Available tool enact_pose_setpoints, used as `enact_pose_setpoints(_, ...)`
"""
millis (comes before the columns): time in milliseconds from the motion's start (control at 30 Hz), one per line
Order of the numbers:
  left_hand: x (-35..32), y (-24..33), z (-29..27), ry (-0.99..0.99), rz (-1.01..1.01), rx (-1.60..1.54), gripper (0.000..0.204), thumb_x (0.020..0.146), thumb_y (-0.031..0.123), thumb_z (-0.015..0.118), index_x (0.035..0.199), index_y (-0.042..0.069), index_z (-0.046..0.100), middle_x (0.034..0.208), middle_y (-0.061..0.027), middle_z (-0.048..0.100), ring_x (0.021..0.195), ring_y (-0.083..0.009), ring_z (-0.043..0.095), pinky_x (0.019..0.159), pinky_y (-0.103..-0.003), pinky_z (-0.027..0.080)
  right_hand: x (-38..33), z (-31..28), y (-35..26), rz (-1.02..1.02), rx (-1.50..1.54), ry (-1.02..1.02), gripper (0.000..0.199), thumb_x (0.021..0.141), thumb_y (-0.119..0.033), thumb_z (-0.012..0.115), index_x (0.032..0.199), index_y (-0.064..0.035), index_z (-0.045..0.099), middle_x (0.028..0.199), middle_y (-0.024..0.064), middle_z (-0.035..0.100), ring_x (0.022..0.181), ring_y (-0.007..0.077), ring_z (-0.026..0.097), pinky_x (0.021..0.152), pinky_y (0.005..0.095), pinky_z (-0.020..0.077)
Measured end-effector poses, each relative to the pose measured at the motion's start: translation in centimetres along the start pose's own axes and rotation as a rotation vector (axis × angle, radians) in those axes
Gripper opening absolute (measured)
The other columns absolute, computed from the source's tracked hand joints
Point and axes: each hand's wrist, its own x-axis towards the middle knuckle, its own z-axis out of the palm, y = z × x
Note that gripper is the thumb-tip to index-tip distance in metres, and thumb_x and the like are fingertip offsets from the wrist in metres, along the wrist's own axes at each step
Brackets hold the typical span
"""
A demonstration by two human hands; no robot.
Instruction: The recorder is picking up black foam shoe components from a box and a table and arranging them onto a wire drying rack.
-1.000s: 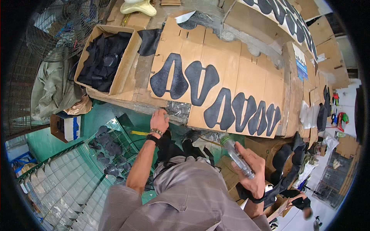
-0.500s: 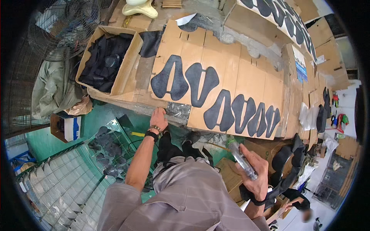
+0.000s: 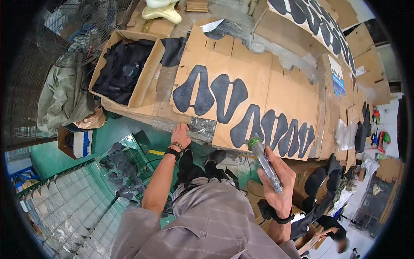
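Observation:
My left hand (image 3: 181, 134) rests on the near edge of the workbench, beside a grey metal patch (image 3: 202, 127). A dark band sits on that wrist. My right hand (image 3: 276, 181) is closed around a clear tube-shaped applicator (image 3: 265, 162) with a green tip, held upright near the bench's front edge. On the bench lies a flat cardboard sheet (image 3: 276, 90) carrying several black shoe-upper cutouts (image 3: 194, 93) laid side by side. The applicator tip is close to the nearest cutout (image 3: 243, 129).
An open cardboard box (image 3: 146, 82) of black pieces stands at the bench's left. More cutouts on cardboard (image 3: 310, 21) lie at the back right. A wire rack (image 3: 69, 207) with dark pieces sits on the green floor at lower left, a fan (image 3: 86, 30) at upper left.
My right hand has raised the applicator up and toward the bench's front edge. My left hand has stayed on the bench edge.

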Motion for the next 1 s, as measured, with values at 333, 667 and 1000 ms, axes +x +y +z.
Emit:
enact_pose_setpoints(333,-0.1,-0.6,0.1,0.035,0.015,-0.016,0.040,0.070,0.002,0.066,0.107,0.008,0.051,0.107,-0.0170,0.056,0.105,-0.0427,0.055,0.089,-0.051,0.046,0.0,-0.4,-0.6,0.030,-0.019,-0.336,0.071,0.062,0.011,0.062,0.132,0.0010,0.062,0.096,0.0237,0.067,0.083,0.0401,0.066,0.076,0.0360,0.0532)
enact_pose_setpoints(667,0.0,-1.4,1.0,0.053,0.044,0.007,0.041,0.071,0.001,0.068,0.107,0.009,0.051,0.108,-0.0161,0.054,0.104,-0.0415,0.053,0.092,-0.050,0.045,-0.1,1.5,-1.0,-0.021,0.083,-0.202,0.057,0.074,0.005,0.073,0.130,0.0022,0.063,0.093,0.0207,0.068,0.075,0.0330,0.065,0.069,0.0338,0.0512)
enact_pose_setpoints(1000,0.0,-0.9,0.7,0.049,0.027,0.011,0.041,0.070,0.001,0.068,0.107,0.009,0.051,0.109,-0.0159,0.053,0.106,-0.0404,0.054,0.093,-0.049,0.046,-1.8,-0.4,0.0,-0.031,0.098,-0.322,0.058,0.072,0.004,0.074,0.129,0.0026,0.064,0.083,0.0167,0.064,0.066,0.0296,0.061,0.065,0.0324,0.0489)
